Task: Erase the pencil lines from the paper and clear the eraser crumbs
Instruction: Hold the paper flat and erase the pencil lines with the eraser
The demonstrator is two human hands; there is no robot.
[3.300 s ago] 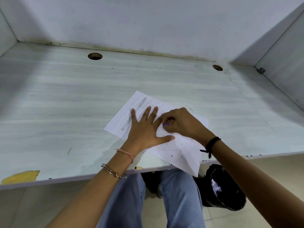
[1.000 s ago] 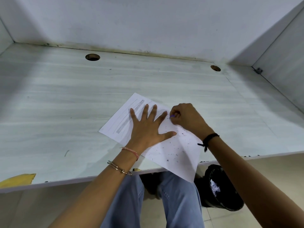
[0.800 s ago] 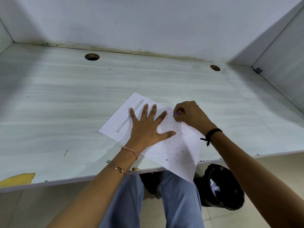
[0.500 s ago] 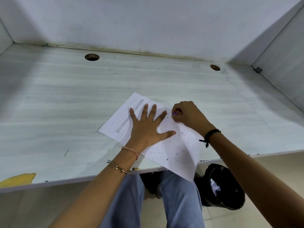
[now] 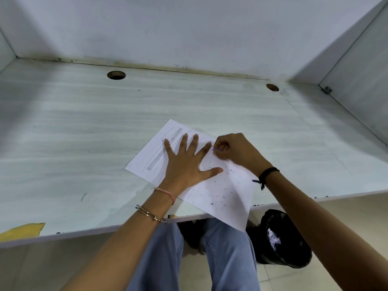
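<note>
Pressing paper (image 5: 222, 192) flat under spread left hand (image 5: 185, 164), right hand (image 5: 237, 151) just beside pinching purple eraser (image 5: 216, 149)

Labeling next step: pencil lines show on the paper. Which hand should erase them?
Right, likely: the right hand pinches the eraser; the left hand lies flat, pinning the paper.

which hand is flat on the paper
The left hand, the one with the metal bangle: its fingers lie spread flat on the paper. The right hand is curled, pinching a small purple eraser.
</note>
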